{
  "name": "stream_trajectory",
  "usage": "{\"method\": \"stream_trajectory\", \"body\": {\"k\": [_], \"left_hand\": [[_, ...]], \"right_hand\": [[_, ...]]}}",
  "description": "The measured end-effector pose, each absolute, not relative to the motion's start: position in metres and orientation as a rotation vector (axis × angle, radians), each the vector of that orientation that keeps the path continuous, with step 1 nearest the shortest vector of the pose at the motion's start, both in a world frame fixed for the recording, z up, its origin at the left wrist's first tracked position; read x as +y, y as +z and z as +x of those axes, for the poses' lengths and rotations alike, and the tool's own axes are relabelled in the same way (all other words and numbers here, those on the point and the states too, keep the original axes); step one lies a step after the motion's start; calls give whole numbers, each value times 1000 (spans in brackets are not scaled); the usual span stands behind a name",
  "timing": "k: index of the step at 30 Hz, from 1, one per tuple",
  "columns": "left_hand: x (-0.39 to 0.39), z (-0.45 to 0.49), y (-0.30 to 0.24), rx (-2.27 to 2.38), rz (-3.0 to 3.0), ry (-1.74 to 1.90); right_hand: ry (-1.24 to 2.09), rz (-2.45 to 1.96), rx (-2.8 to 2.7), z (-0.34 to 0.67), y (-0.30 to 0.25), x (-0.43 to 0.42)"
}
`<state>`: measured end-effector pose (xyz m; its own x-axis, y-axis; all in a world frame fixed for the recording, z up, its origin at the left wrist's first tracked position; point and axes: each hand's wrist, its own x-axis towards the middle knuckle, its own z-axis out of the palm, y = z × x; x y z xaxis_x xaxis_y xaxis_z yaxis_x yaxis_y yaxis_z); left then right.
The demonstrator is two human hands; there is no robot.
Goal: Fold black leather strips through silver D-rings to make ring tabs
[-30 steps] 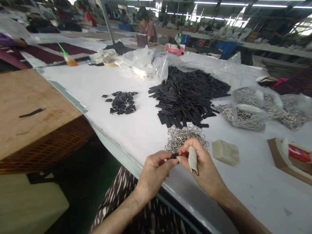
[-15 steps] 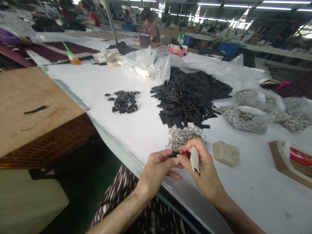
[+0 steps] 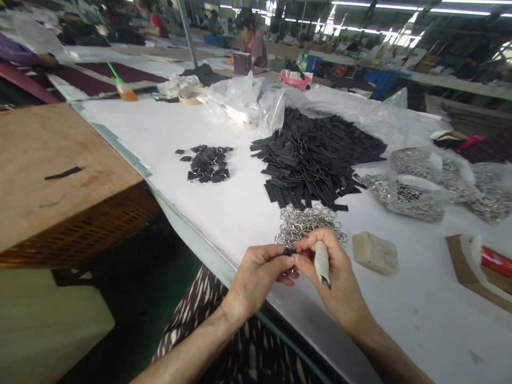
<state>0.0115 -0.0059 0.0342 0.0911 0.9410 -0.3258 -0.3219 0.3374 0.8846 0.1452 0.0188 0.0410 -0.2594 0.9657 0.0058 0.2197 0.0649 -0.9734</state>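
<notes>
Both hands meet over the near edge of the white table. My left hand (image 3: 256, 274) is closed, pinching a short black strip (image 3: 288, 251) between thumb and forefinger. A bit of metal shows beneath that strip, mostly covered by fingers. My right hand (image 3: 338, 274) has its thumb and fingertips at the strip's right end. It also grips a slim tool wrapped in whitish material (image 3: 321, 260), whose dark tip points down toward me. Just beyond the fingers lies a heap of loose metal rings (image 3: 306, 221). Behind it spreads a large pile of black strips (image 3: 316, 154).
Left of the pile sit black strips looped on rings (image 3: 208, 162). To the right are a pale wax-like block (image 3: 375, 253), clear bags of metal rings (image 3: 408, 197) and an open cardboard box (image 3: 460, 266). A wooden board (image 3: 60, 144) adjoins the left edge. Co-workers are farther back.
The view has shifted slightly. My left hand's lower fingers have curled in under the black strip. Both hands stay at the strip, and the wrapped tool remains in my right hand.
</notes>
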Motion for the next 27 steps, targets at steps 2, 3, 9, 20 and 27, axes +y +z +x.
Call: {"method": "stream_trajectory", "body": {"k": [2, 3, 9, 20, 27], "left_hand": [[-5, 11, 33, 1077, 721, 1076], [-5, 11, 32, 1080, 714, 1074], [-4, 10, 26, 1075, 686, 1039], [-2, 11, 28, 1179, 846, 994], [-2, 14, 29, 1268, 865, 977]], "right_hand": [[1269, -1215, -1603, 146, 43, 20], [1276, -1219, -1611, 146, 45, 21], [1299, -1222, -1665, 149, 48, 23], [1170, -1299, -1783, 151, 40, 23], [1153, -1299, -1749, 151, 33, 22]]}}
